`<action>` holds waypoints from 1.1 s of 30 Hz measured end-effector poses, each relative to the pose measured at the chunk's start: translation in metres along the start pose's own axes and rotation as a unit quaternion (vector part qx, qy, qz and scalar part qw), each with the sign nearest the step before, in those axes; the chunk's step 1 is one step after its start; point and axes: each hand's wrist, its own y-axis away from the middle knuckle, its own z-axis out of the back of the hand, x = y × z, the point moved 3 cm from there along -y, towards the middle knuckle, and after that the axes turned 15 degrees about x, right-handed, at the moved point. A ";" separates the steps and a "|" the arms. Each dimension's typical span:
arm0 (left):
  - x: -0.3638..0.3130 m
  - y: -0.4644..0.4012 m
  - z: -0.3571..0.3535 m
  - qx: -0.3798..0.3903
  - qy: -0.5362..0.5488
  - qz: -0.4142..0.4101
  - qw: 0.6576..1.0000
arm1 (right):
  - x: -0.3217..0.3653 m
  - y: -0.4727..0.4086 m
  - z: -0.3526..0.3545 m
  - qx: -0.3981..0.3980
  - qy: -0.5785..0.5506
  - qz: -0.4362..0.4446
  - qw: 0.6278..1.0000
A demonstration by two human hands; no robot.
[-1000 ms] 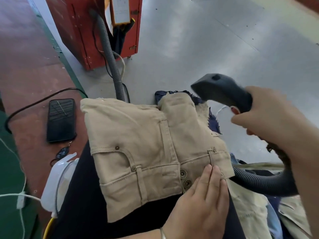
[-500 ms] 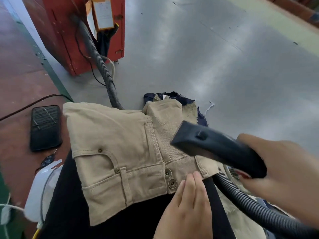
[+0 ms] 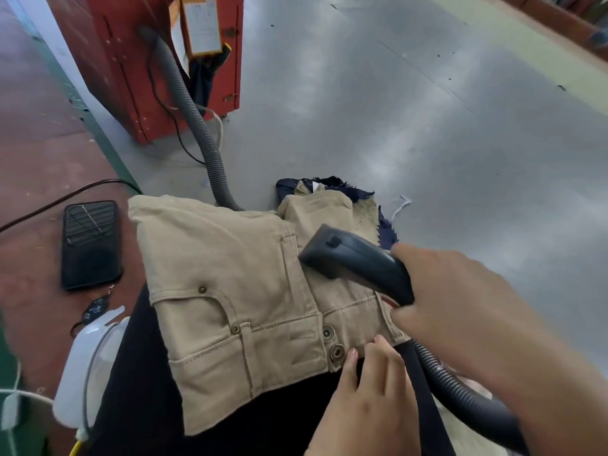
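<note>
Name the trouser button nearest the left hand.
The lower waistband button, beside the fingertips of the left hand; the button above it and the pocket rivets lie farther.

No writing can be read anywhere in this view. At the upper left of the frame a paper sheet point(image 3: 200, 26) in an orange holder hangs on the red cabinet point(image 3: 125, 70); it carries rows of print, too blurred to make out. A small white tag point(image 3: 316, 186) shows at the far end of the trousers point(image 3: 223, 264), near the middle of the frame, with no legible mark. The metal snap buttons point(image 3: 337, 352) on the waistband may be embossed, but that cannot be told. The phone point(image 3: 90, 243) at the left lies with a dark screen.
</note>
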 end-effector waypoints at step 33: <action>-0.003 0.009 0.002 0.031 0.014 -0.038 0.999 | -0.013 0.026 -0.014 -0.015 0.064 0.017 0.998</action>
